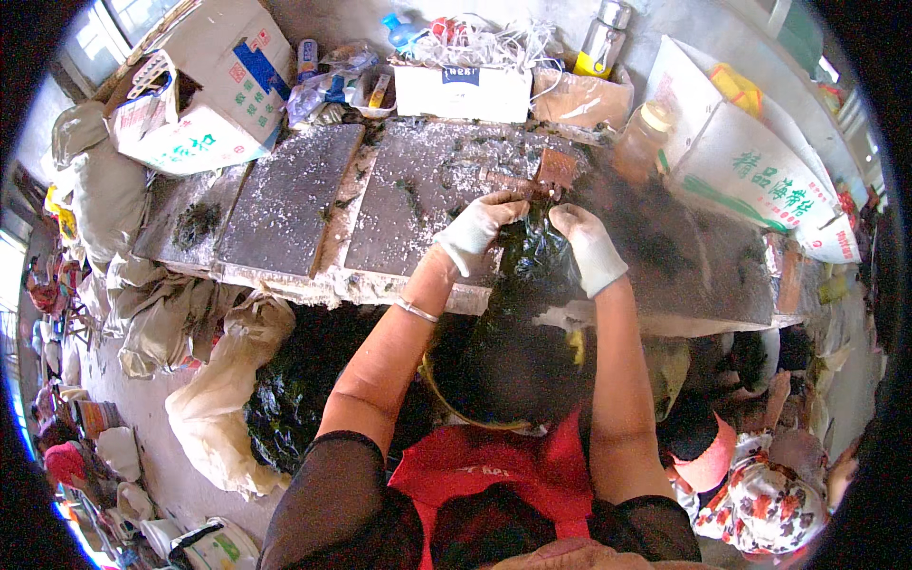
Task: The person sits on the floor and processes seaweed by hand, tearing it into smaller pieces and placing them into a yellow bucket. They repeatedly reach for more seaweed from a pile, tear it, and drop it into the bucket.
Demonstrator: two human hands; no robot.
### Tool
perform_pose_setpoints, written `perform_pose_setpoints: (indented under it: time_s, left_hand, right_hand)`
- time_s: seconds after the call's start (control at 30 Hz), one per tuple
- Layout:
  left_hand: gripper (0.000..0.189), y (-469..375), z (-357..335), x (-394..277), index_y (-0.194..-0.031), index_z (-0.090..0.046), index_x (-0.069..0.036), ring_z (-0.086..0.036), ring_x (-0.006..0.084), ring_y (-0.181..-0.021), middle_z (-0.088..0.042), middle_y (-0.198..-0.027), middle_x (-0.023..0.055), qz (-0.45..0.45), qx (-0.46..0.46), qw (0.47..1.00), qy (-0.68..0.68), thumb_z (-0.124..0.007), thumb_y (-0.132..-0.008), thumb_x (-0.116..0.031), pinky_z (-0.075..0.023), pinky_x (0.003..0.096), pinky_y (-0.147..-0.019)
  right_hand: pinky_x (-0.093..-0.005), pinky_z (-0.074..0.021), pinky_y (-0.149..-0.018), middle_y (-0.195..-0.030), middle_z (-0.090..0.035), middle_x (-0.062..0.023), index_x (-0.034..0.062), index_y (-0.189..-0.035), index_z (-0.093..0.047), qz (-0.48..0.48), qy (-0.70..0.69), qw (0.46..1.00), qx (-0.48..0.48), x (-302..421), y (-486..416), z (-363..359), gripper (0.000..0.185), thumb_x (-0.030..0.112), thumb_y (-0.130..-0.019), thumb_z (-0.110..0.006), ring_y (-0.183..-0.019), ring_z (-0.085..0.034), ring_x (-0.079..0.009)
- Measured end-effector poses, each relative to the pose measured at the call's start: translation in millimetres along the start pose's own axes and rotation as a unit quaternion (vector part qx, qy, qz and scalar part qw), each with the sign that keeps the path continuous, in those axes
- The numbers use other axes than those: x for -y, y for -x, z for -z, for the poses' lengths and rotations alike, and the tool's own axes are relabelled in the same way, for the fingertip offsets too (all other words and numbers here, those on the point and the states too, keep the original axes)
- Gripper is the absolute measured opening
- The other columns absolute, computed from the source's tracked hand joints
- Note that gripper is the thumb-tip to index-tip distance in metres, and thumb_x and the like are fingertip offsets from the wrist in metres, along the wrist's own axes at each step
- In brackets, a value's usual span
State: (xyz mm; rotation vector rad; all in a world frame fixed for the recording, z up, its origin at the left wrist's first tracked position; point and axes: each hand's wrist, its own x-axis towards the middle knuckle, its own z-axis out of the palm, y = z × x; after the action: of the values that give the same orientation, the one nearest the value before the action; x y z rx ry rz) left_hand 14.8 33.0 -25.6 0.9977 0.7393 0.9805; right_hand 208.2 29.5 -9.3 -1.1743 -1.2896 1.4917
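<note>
In the head view, my left hand (479, 226) and my right hand (588, 248) both wear white gloves and are raised at the table's front edge. Between them hangs glossy dark green seaweed (536, 249), its upper part pinched by the fingers of each hand. The lower strands trail over the edge towards a dark basin with a yellowish rim (445, 404) at my lap. Just beyond my fingertips a reddish-brown block (557, 169) sits on the table, with a brown bar-like piece beside it. The exact fingertip grip is partly hidden.
White grains dust the table's dark boards (285, 203). Cartons (206, 107), a white box of plastic strips (463, 91), a steel flask (604, 39) and a lidded jar (643, 142) line the back. More seaweed (285, 413) lies at left; another person (766, 491) sits at right.
</note>
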Motion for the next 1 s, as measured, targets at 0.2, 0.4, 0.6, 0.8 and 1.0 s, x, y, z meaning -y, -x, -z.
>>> perform_pose_setpoints:
  time_s: [0.2,0.4,0.6,0.8,1.0]
  left_hand:
    - [0.043,69,4,17,-0.123,-0.051,0.0,-0.044,0.0048,-0.068,-0.047,-0.077,-0.0065,-0.179,0.148,0.966,-0.118,-0.059,-0.092,-0.029,-0.041,0.0215,-0.061]
    - [0.028,109,-75,-73,-0.108,-0.065,-0.005,-0.051,0.0054,-0.07,-0.06,-0.08,-0.0054,-0.209,0.061,0.965,-0.143,-0.065,-0.089,-0.025,-0.045,0.0228,-0.066]
    - [0.021,148,-133,-192,-0.101,-0.067,-0.007,-0.059,0.0099,-0.079,-0.066,-0.09,0.0015,-0.207,0.044,0.959,-0.191,-0.062,-0.091,-0.025,-0.0489,0.028,-0.066]
    - [0.011,144,-173,-283,-0.087,-0.063,-0.008,-0.06,0.0138,-0.052,-0.064,-0.071,0.0019,-0.23,0.008,0.964,-0.133,-0.066,-0.088,-0.019,-0.0475,0.0271,-0.039]
    - [0.017,165,-184,-330,-0.096,-0.064,-0.004,-0.067,0.0234,-0.084,-0.068,-0.09,0.0102,-0.219,0.041,0.968,-0.119,-0.061,-0.09,-0.019,-0.0555,0.0392,-0.076]
  right_hand:
    - [-0.0229,-0.0454,-0.078,-0.092,-0.062,-0.001,0.0006,-0.102,-0.061,0.091,0.11,0.989,0.027,46,51,-21,0.019,0.016,-0.09,-0.062,-0.084,-0.056,-0.0105]
    - [-0.0295,-0.0488,-0.08,-0.098,-0.067,-0.0101,-0.0018,-0.107,-0.064,0.208,0.262,0.942,0.002,130,113,-33,0.031,0.022,-0.087,-0.066,-0.087,-0.061,-0.0192]
    - [-0.0325,-0.0521,-0.077,-0.097,-0.067,-0.0156,-0.0043,-0.116,-0.058,0.309,0.675,0.669,-0.038,242,182,-47,0.042,0.022,-0.085,-0.067,-0.084,-0.066,-0.0239]
    - [-0.0359,-0.0507,-0.06,-0.078,-0.063,-0.0096,0.0068,-0.088,-0.063,0.54,0.759,0.314,-0.183,296,248,-61,0.014,0.02,-0.086,-0.058,-0.07,-0.063,-0.0239]
    - [-0.0331,-0.0478,-0.048,-0.065,-0.056,-0.0071,0.0041,-0.087,-0.061,0.583,0.744,0.259,-0.2,272,280,-70,0.009,0.011,-0.085,-0.055,-0.058,-0.059,-0.0214]
